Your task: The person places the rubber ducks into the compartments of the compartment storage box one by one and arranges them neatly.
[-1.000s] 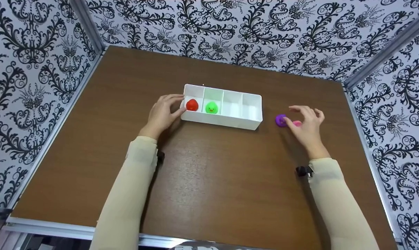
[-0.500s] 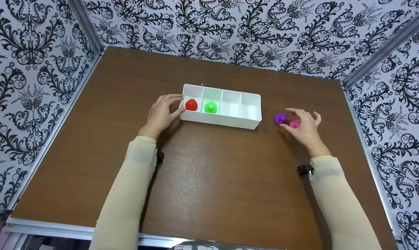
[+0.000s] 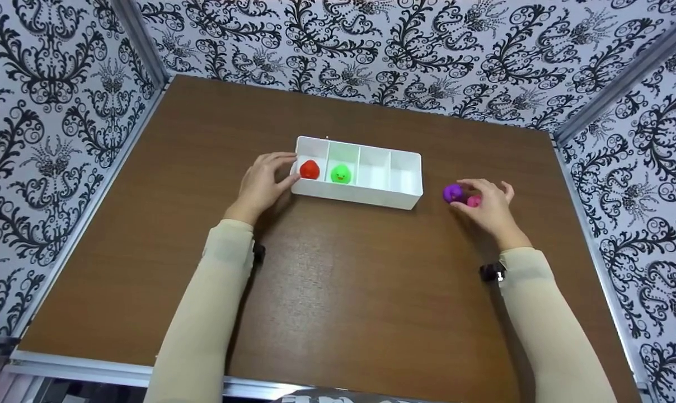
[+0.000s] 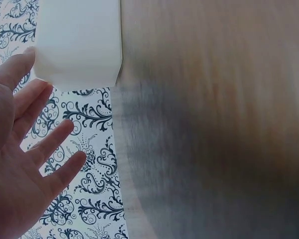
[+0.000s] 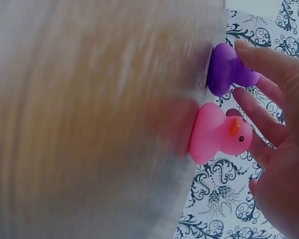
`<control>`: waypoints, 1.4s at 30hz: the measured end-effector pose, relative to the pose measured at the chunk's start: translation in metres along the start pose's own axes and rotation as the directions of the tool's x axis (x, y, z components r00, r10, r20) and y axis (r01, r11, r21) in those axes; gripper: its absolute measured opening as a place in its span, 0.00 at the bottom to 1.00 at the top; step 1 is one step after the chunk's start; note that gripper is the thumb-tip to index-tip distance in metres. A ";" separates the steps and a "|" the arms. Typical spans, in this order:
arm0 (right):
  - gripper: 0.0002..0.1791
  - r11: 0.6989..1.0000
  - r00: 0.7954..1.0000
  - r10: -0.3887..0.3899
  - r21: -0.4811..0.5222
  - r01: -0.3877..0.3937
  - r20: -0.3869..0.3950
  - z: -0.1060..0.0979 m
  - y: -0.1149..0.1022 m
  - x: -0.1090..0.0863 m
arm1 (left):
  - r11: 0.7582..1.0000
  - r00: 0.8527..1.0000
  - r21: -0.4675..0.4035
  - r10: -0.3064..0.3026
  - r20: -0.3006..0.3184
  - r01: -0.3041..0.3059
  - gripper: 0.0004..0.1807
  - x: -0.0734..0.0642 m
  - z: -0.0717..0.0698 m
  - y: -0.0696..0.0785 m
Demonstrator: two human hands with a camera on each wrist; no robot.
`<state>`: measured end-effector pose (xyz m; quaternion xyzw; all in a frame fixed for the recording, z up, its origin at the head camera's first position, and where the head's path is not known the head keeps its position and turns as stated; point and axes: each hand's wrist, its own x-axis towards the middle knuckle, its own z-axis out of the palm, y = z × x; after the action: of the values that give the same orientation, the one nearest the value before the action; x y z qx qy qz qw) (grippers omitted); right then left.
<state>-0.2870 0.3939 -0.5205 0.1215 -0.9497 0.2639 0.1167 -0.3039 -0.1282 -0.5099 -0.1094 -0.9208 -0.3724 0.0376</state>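
A white box (image 3: 349, 195) with several compartments sits on the table; a red rounded toy (image 3: 309, 169) lies in its leftmost one and a green rubber duck (image 3: 341, 174) in the one beside it. My left hand (image 3: 261, 182) holds the box's left end, thumb at the front corner and fingers at the back. To the right of the box, my right hand (image 3: 492, 207) has thumb and fingers on opposite sides of a purple rubber duck (image 5: 222, 69). Under that palm stands a pink rubber duck (image 5: 214, 133), close beside the purple one.
The brown tabletop (image 3: 338, 291) has a metal edge at the front. Patterned panels (image 3: 394, 50) with grey posts enclose its back and sides. The box's two right compartments (image 3: 406, 170) show only bare white walls.
My right hand has moved slightly down and left, its thumb and fingers coming in around the purple duck. That duck has tipped into a different pose. The left hand stays at the box.
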 end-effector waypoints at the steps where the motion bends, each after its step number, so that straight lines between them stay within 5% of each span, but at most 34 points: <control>1: 0.27 1.000 1.000 0.005 0.001 -0.005 -0.002 0.000 0.000 0.000 | 1.000 1.000 0.002 0.008 -0.001 -0.008 0.27 0.000 0.000 0.000; 7: 0.23 1.000 1.000 0.016 0.001 -0.016 -0.007 0.001 0.000 0.003 | 0.998 0.998 0.013 0.058 -0.028 -0.058 0.25 0.000 -0.001 0.001; 42: 0.19 0.999 0.998 0.007 0.036 -0.005 -0.062 0.000 0.000 0.004 | 0.999 0.999 0.017 0.043 -0.024 -0.043 0.26 0.000 0.000 0.001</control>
<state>-0.2902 0.3930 -0.5195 0.1123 -0.9411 0.2851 0.1432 -0.3037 -0.1279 -0.5092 -0.1243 -0.9208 -0.3651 0.0577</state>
